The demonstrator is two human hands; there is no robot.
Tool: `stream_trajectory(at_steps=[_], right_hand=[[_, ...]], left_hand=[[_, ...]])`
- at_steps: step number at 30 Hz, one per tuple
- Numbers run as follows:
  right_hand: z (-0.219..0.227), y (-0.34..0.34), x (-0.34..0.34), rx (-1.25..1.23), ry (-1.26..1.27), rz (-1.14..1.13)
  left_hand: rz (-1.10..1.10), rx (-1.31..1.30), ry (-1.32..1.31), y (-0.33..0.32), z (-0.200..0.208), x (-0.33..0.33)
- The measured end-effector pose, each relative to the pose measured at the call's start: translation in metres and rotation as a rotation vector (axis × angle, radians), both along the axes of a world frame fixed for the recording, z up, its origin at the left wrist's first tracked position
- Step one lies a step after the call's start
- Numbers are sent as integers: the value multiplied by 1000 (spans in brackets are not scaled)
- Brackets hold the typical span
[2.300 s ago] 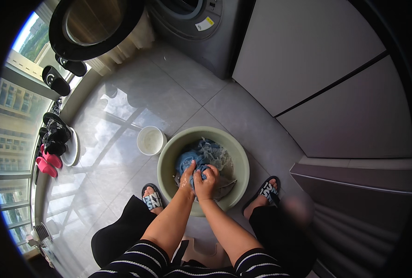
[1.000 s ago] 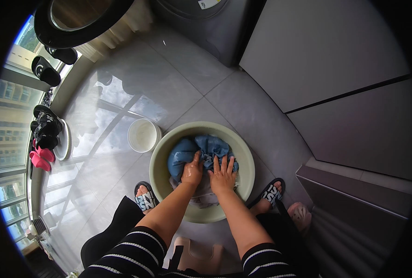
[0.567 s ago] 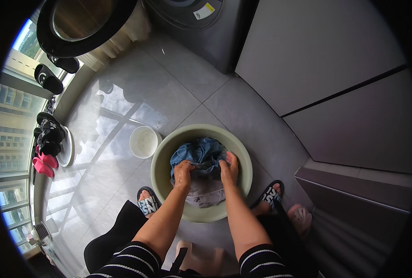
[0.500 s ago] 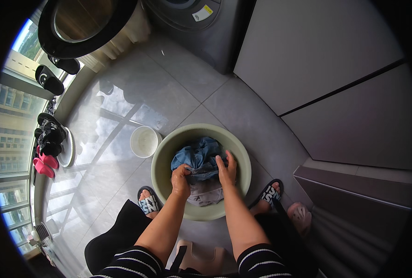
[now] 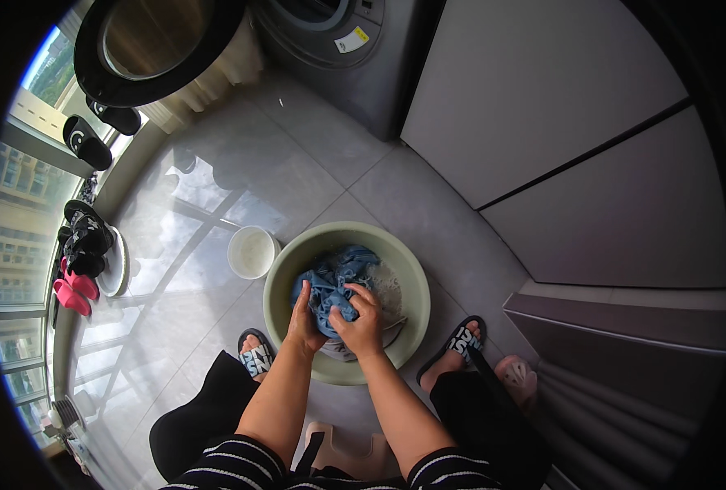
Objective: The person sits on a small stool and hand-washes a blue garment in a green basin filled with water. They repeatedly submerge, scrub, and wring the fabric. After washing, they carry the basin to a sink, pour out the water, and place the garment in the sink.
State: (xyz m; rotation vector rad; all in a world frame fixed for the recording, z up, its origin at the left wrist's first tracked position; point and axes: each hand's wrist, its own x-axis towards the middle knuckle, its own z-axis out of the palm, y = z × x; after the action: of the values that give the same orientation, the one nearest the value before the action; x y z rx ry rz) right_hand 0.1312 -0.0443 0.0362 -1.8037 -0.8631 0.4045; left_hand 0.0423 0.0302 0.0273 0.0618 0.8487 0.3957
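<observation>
A pale green basin stands on the floor between my feet, with wet laundry and foamy water in it. My left hand is closed around the left side of a bunched blue garment, denim-like in colour. With curled fingers, my right hand grips the same garment from the right. Part of the blue cloth spreads toward the far side of the basin. Below my hands a light grey cloth shows in part; the rest of it is hidden.
Left of the basin sits a white bucket. A front-loading washing machine has its round door swung out at the far left. Slippers line the window side. Grey cabinets bound the right. A beige stool is close below me.
My hands have drawn closer together, the right one moving left. The blue garment is gathered into a tighter bunch between them, uncovering foamy water on the basin's right side.
</observation>
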Motion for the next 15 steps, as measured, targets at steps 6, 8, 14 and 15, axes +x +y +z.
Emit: stream_trajectory(at_steps=[6, 8, 14, 15], right_hand=[[-25, 6, -45, -217, 47, -175], [-47, 6, -15, -362, 371, -398], [8, -3, -60, -68, -179, 0], [-3, 0, -58, -95, -144, -76]], left_hand=[[118, 85, 55, -16, -68, -23], [48, 37, 274, -27, -32, 2], [-44, -287, -140, -4, -89, -16], [77, -255, -25, -12, -96, -14]])
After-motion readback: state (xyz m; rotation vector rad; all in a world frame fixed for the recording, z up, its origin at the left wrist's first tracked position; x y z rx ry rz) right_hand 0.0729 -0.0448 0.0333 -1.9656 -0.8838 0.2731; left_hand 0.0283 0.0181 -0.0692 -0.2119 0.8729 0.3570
